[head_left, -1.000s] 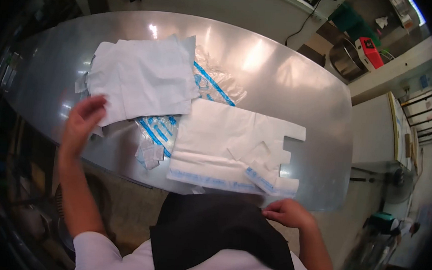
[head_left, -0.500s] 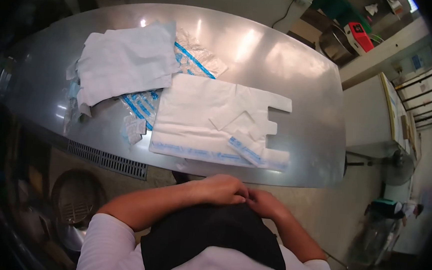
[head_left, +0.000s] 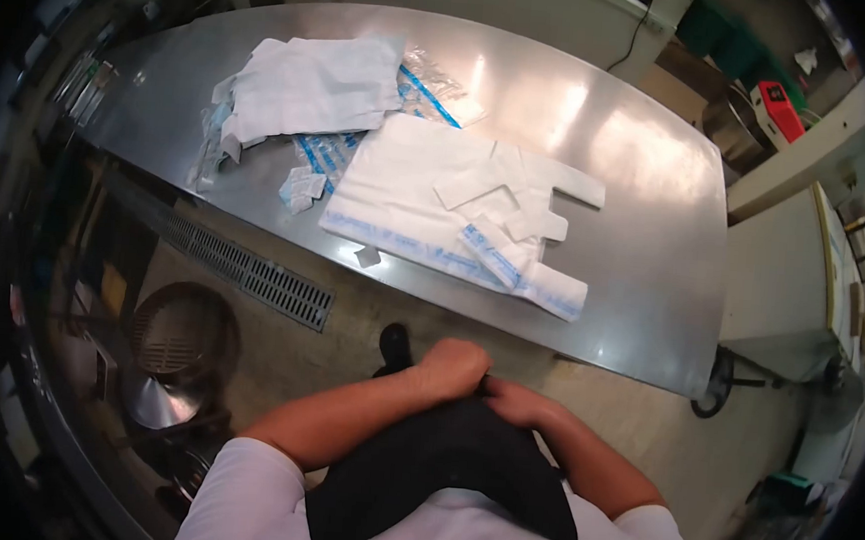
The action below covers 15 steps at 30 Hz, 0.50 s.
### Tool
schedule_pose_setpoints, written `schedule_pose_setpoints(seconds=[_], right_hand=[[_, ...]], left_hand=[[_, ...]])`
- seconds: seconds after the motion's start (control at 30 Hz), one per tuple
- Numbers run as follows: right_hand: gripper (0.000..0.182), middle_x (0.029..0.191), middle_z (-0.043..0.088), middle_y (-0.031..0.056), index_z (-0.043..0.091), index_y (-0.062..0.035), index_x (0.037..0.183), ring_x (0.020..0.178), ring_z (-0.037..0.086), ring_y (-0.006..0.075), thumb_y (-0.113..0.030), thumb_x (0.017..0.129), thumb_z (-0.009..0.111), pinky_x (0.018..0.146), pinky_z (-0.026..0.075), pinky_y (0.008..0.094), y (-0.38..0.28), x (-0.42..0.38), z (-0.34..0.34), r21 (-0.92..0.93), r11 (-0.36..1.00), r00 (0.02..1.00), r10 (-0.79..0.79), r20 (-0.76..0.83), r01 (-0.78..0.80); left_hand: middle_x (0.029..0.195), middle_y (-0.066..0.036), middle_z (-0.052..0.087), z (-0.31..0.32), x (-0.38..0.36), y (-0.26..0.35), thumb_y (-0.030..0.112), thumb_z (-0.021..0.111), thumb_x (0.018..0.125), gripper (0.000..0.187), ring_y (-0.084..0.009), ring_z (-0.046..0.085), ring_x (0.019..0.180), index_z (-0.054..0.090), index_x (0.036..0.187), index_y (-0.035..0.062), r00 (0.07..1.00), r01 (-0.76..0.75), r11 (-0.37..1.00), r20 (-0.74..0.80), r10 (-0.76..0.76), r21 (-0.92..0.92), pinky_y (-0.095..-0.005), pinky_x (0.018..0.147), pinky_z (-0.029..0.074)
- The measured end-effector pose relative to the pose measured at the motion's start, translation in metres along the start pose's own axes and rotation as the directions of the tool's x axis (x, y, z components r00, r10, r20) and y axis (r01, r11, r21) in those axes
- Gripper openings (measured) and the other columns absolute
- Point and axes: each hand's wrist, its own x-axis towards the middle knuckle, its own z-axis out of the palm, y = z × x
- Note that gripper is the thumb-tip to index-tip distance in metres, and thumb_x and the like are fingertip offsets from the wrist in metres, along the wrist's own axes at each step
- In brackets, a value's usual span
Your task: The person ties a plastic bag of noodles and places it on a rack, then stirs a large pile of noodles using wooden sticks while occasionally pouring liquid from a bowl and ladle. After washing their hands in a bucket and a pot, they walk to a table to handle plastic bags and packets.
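Your left hand (head_left: 454, 364) and right hand (head_left: 516, 401) meet, fingers curled on the top edge of the black apron (head_left: 438, 471) at your waist, its matte cloth hanging lengthwise down your front, well clear of the shiny steel table (head_left: 645, 245) edge and its flat white plastic bags (head_left: 437, 210).

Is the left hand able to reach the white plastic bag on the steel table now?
Probably yes: the left hand is at the black apron, apart from the white plastic bag; nothing stands between, and the bag lies near the table edge.
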Motion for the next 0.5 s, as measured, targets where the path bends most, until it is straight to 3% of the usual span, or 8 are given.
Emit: schedule_pose_setpoints(seconds=[0.07,0.1,0.17,0.3,0.5], right_hand=[[0.039,0.128,0.062,0.0223,0.061,-0.0035,0.126,0.117,0.059,0.036,-0.018,0.091,0.054,0.102,0.044,0.044,0.007,0.013,0.002,-0.165,0.986,1.0,0.001,0.015,0.001],[0.039,0.128,0.062,0.0223,0.061,-0.0035,0.126,0.117,0.059,0.036,-0.018,0.091,0.054,0.102,0.044,0.044,0.018,0.022,0.006,-0.176,0.984,1.0,0.005,0.019,-0.001],[0.048,0.142,0.052,0.0177,0.048,-0.0059,0.141,0.133,0.048,0.0265,-0.02,0.097,0.055,0.11,0.037,0.0392,0.05,0.047,0.021,0.026,0.984,0.971,-0.179,0.161,0.178],[0.045,0.142,0.053,0.016,0.049,-0.0078,0.141,0.133,0.047,0.0259,-0.021,0.098,0.053,0.111,0.035,0.0393,0.162,0.121,0.072,0.078,0.968,0.962,-0.247,0.117,0.239],[0.039,0.134,0.058,0.0168,0.058,-0.0081,0.131,0.128,0.051,0.0259,-0.028,0.097,0.052,0.108,0.038,0.0406,0.137,0.097,0.06,0.029,0.963,0.96,-0.271,0.069,0.269]], left_hand=[[0.086,-0.016,0.069,0.002,0.001,0.007,0.019,0.059,0.085,0.016,-0.0359,0.067,0.085,0.072,0.084,0.0089,0.977,-0.047,0.998,-0.207,0.054,0.037,-0.0483,0.075,0.055],[0.086,-0.016,0.069,0.001,0.002,0.012,0.019,0.059,0.085,0.016,-0.0359,0.067,0.085,0.072,0.084,0.0089,0.975,-0.045,0.999,-0.217,0.051,0.03,-0.0483,0.075,0.055],[0.089,-0.015,0.069,-0.002,0.001,0.021,0.018,0.06,0.085,0.015,-0.0351,0.067,0.087,0.072,0.084,0.0088,0.96,-0.028,0.999,-0.276,0.038,0.039,-0.0471,0.077,0.055],[0.09,-0.014,0.068,0.006,-0.008,0.023,0.018,0.062,0.084,0.013,-0.0349,0.067,0.089,0.072,0.084,0.0087,0.96,-0.021,1.0,-0.279,0.017,-0.012,-0.0467,0.079,0.054],[0.09,-0.013,0.068,0.002,-0.012,0.031,0.017,0.063,0.083,0.013,-0.034,0.066,0.092,0.072,0.089,0.0095,0.965,-0.01,0.998,-0.261,-0.006,-0.059,-0.0461,0.081,0.053]])
